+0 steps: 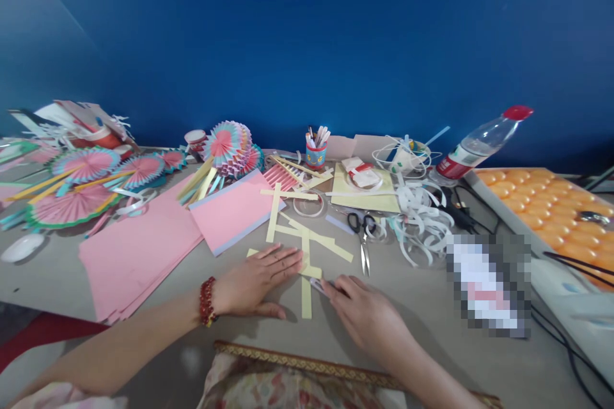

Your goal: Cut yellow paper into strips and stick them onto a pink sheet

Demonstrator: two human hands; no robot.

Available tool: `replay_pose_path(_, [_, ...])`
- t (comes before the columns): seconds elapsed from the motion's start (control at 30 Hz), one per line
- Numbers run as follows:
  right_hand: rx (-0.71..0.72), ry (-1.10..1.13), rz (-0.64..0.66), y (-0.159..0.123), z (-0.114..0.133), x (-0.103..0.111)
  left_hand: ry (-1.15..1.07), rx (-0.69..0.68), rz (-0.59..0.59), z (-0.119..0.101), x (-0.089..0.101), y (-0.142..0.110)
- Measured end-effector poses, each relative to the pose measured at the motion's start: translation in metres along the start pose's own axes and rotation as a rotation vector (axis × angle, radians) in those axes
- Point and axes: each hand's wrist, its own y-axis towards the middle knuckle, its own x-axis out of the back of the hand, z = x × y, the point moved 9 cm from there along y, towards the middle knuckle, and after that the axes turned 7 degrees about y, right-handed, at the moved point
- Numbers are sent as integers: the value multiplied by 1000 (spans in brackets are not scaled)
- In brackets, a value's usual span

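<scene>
Left hand (254, 284), head view, lies palm down, fingers extended, fingertips at the yellow paper strips (307, 307) ahead and rightward. Right hand (369, 313) is curled around a slim tool (316, 285), apparently a cutter, near those strips. Scissors (363, 239) lie beyond it.

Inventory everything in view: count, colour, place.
Paper fans: several, pink, blue, green, left
Sheets: several, pink, left
Oval item: one, white, far left
Pen cup: one, red and blue, back centre
Flat strips: several, pale yellow, centre
Scissors: one pair, black handles, right
Curled strips: many, white, right
Bottle: one, clear, back right
Bumpy panel: one, orange, far right
Pixelated item: one, whitish, right
Wall: one, blue, behind
Table: one, grey, beneath
Bracelet: one, red, left wrist
Slim tool: one, greyish, front centre
Left hand: one, on flat strips
Right hand: one, holding slim tool
</scene>
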Motion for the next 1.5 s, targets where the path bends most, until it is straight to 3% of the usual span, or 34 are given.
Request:
replay_pose_path(0.2, [39,13,-61,-2,-8,13,5,13,-11,-3,-1,8])
replay_pose_path(0.43, [46,24,-79,-9,-51,36,-21,74,-49,-11,-8,45])
replay_pose_path(0.57, [54,32,-96,-11,-62,45,-21,88,-73,-14,-7,57])
replay_pose_path(0.8, [39,93,-105,-8,-44,48,-39,126,-48,-9,-4,51])
replay_pose_path(1.1, [36,78,-91,-1,-8,30,48,212,-64,-5,-1,9])
replay_pose_path(1.5, [24,42,-115,-7,-4,14,12,145,-36,-11,-4,1])
